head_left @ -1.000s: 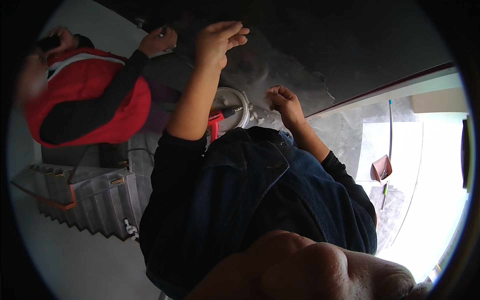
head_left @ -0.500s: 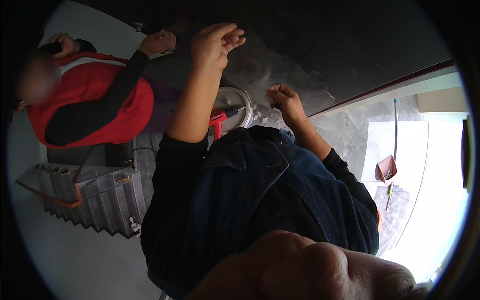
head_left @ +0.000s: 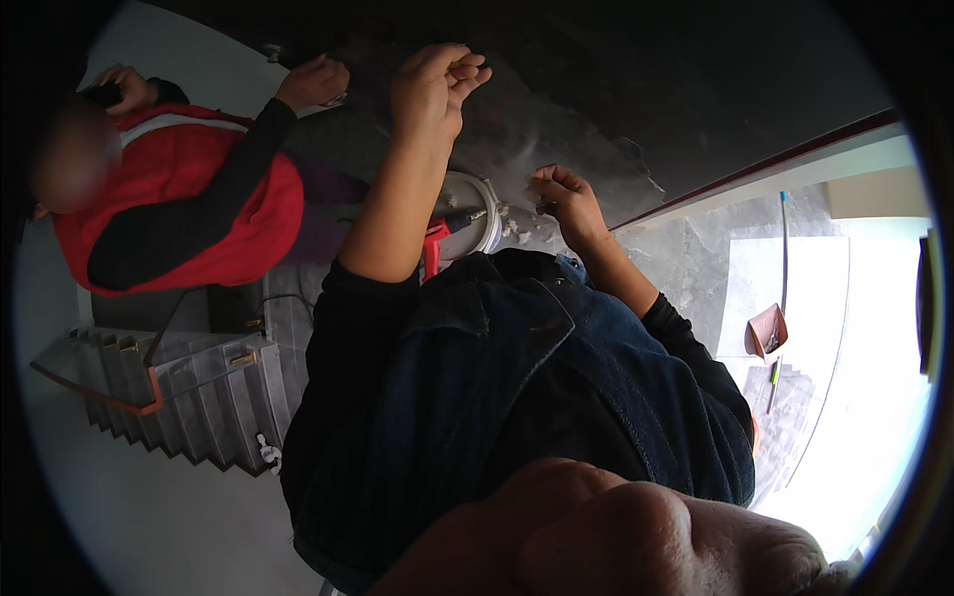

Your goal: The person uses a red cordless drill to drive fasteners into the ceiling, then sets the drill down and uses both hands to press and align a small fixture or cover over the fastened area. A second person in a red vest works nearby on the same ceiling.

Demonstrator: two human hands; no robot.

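My left hand is raised in front of a large dark surface with its fingers bent together; what they hold, if anything, cannot be made out. Lower and to the right, my right hand is closed, thumb and fingers pinched near the same surface. Whatever is in that pinch is too dark to name. Below and between my hands stands a round white bucket, partly behind my left forearm. A red power tool with a dark front end rests at it, its rear hidden by my arm.
At left a person in a red vest stands close, one hand reaching toward the dark surface. Stairs with a railing lie behind. White scraps litter the floor by the bucket. A long-handled dustpan is at right.
My left hand and forearm have shifted slightly to the right, covering more of the red tool. My right hand has stayed put. The other person's reaching hand has turned slightly.
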